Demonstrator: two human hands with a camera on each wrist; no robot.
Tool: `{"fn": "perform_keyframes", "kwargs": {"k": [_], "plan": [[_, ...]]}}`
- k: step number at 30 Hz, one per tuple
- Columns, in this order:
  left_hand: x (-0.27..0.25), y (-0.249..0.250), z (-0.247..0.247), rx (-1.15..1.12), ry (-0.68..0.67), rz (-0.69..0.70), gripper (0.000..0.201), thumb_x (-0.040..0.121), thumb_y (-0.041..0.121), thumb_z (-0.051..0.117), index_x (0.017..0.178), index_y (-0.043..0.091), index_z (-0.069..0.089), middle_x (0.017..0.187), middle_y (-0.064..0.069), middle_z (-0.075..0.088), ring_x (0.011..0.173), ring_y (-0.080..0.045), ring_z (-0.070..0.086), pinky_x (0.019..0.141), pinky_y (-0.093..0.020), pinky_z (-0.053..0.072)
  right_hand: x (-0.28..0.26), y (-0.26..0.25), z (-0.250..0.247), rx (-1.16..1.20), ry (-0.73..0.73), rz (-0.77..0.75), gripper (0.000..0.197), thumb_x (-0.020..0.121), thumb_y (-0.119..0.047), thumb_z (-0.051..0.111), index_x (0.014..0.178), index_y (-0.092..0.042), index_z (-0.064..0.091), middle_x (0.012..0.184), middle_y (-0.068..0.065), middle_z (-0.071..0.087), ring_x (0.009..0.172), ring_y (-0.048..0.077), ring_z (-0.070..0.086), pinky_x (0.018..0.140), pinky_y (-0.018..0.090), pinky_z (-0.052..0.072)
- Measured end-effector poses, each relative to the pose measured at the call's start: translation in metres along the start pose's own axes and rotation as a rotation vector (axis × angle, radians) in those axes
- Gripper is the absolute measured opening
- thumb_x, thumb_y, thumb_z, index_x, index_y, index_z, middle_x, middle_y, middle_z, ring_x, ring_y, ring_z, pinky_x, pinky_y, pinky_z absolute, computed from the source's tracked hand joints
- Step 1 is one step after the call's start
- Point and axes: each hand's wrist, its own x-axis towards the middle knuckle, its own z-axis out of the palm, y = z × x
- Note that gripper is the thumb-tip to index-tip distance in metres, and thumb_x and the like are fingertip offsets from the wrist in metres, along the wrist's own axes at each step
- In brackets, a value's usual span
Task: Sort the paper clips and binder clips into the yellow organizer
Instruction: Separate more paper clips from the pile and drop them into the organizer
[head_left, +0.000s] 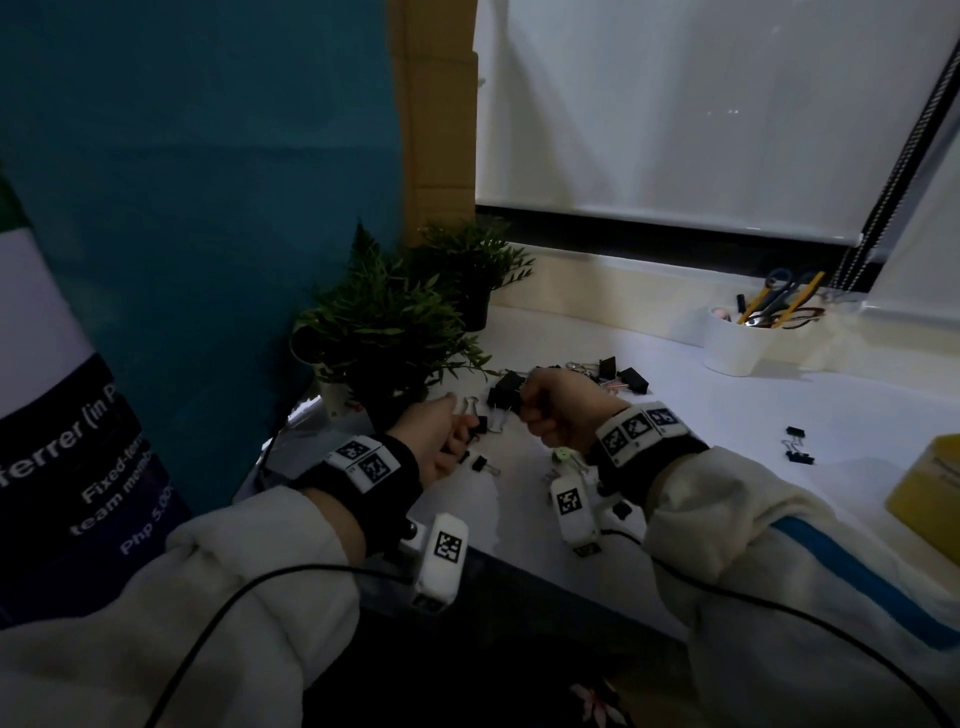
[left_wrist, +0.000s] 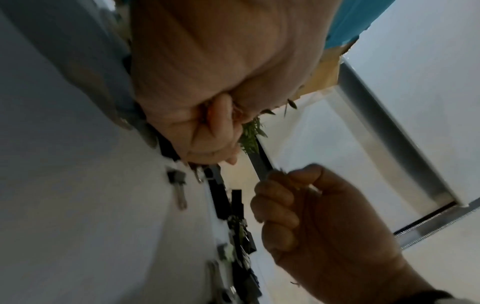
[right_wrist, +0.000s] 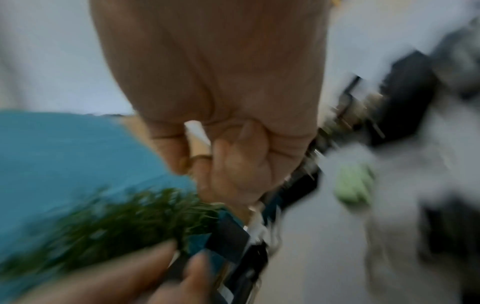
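White desk (head_left: 675, 415) w/ a yellow plastic organizer (head_left: 930, 493) at its far-right edge, well apart from both hands. Black metal binder clips (head_left: 506, 395) lie scattered btwn & beyond the hands. Right hand (head_left: 558, 415), nearer the organizer, is fisted (contents hidden); left hand (head_left: 436, 441) pinches a small black clip (head_left: 475, 427).

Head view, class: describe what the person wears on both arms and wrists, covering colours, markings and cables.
Both arms wear cream sleeves; the right sleeve has a blue stripe. Each wrist carries a black band with white square-code tags, and a white camera unit with a black cable.
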Motion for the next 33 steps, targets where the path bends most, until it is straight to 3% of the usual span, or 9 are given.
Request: {"fn": "perform_keyframes", "kwargs": {"k": [3,8,16,20,22,25,27,30,33], "plan": [[-0.006,0.003,0.025,-0.086,-0.210,-0.170,0.058,0.098,0.054,0.032,0.080,0.005,0.058,0.064,-0.001,0.044,0.040,-0.007,0.034,0.031,-0.012,0.015,-0.026,-0.015,0.003,-0.275,-0.018,-0.134,0.015,0.080,-0.014,0.053,0.068,-0.017,0.044,0.060,0.003,0.037,0.048,0.015,0.024,0.045,0.023,0.017],[-0.017,0.003,0.071,-0.118,-0.484,-0.309,0.048,0.090,0.043,0.043,0.077,0.004,0.065,0.067,-0.004,0.056,0.045,-0.011,0.048,0.030,-0.011,0.026,-0.069,-0.033,-0.004,-0.796,0.066,-0.280,0.007,0.078,-0.013,0.063,0.077,-0.008,0.067,0.065,0.008,0.064,0.056,0.015,0.054,0.053,0.028,0.047],[-0.020,-0.013,0.146,-0.058,-0.535,-0.247,0.035,0.094,0.030,0.042,0.071,0.012,0.061,0.066,0.001,0.057,0.038,-0.004,0.043,0.027,-0.011,0.015,-0.122,-0.017,-0.077,-0.662,0.249,-0.404,0.019,0.082,-0.003,0.068,0.082,-0.018,0.080,0.086,0.001,0.077,0.087,0.014,0.071,0.085,0.028,0.057],[-0.020,-0.025,0.200,0.027,-0.539,-0.176,0.034,0.099,0.027,0.041,0.067,0.020,0.048,0.057,0.006,0.048,0.035,-0.003,0.033,0.027,-0.014,0.011,-0.153,0.009,-0.124,-0.543,0.559,-0.484,0.016,0.079,0.005,0.066,0.078,-0.007,0.077,0.074,0.003,0.073,0.069,0.009,0.068,0.071,0.026,0.057],[-0.025,-0.032,0.227,0.078,-0.536,-0.107,0.035,0.102,0.030,0.041,0.069,0.021,0.045,0.055,0.006,0.045,0.037,-0.006,0.030,0.029,-0.015,0.013,-0.172,0.028,-0.157,-0.625,0.786,-0.383,0.019,0.083,-0.001,0.062,0.078,-0.014,0.076,0.073,-0.001,0.070,0.064,0.005,0.063,0.065,0.027,0.052],[-0.036,-0.039,0.268,0.158,-0.519,0.030,0.035,0.103,0.032,0.043,0.071,0.019,0.044,0.059,0.003,0.042,0.043,-0.010,0.026,0.033,-0.016,0.016,-0.209,0.057,-0.199,-0.821,1.075,-0.125,0.014,0.084,-0.017,0.059,0.085,-0.022,0.072,0.093,0.002,0.072,0.089,0.021,0.065,0.085,0.036,0.054],[-0.042,-0.045,0.296,0.199,-0.523,0.101,0.035,0.103,0.031,0.043,0.070,0.018,0.044,0.060,0.001,0.042,0.044,-0.011,0.025,0.036,-0.016,0.017,-0.238,0.077,-0.219,-0.904,1.206,0.076,0.018,0.085,-0.031,0.058,0.092,-0.021,0.071,0.096,0.005,0.067,0.092,0.029,0.062,0.089,0.042,0.052],[-0.051,-0.052,0.338,0.259,-0.549,0.168,0.034,0.101,0.030,0.041,0.069,0.020,0.039,0.064,0.000,0.038,0.046,-0.013,0.022,0.037,-0.017,0.015,-0.273,0.104,-0.238,-0.965,1.255,0.301,0.032,0.085,-0.047,0.056,0.092,-0.018,0.065,0.099,0.008,0.063,0.097,0.034,0.060,0.089,0.046,0.049],[-0.060,-0.057,0.378,0.322,-0.593,0.217,0.033,0.102,0.026,0.034,0.070,0.021,0.032,0.063,-0.001,0.028,0.048,-0.015,0.019,0.035,-0.016,0.015,-0.288,0.121,-0.246,-0.968,1.131,0.262,0.025,0.094,-0.038,0.051,0.085,-0.016,0.057,0.087,0.002,0.061,0.088,0.026,0.061,0.075,0.035,0.047]]}}
